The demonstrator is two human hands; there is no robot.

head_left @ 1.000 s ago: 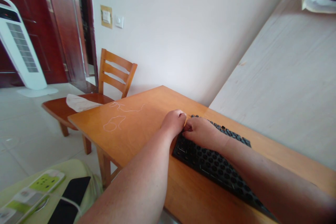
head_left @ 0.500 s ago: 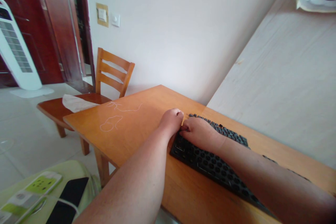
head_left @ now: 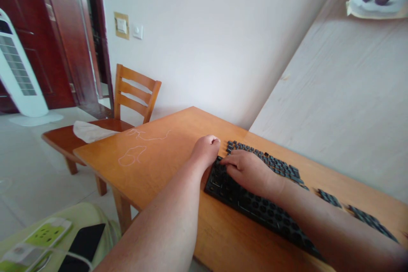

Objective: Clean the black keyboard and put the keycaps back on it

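Working at the left end of a black keyboard [head_left: 236, 197], the person has both hands close to its far left corner. The keyboard lies at a slant on the wooden counter [head_left: 178, 153], its visible key positions dark, rounded and apparently bare of caps. Beyond its far edge, separate dark keycaps [head_left: 280, 165] are set out in rows, with smaller groups [head_left: 329, 198] farther to the right. The left hand [head_left: 205, 149] is curled into a fist just beside the corner; no object shows in it, though its inside is hidden. The right hand [head_left: 250, 170] is over the left part of the keyboard, fingers bent and tips directed at the corner; whether they pinch a cap or merely press cannot be told. In this inspector's judgement, the step in hand is close fingertip work on a single key position, either fitting or freeing a cap. A sound next move calls for fingertips squared over that position, straight and even pressure, and the keyboard body held against sliding.
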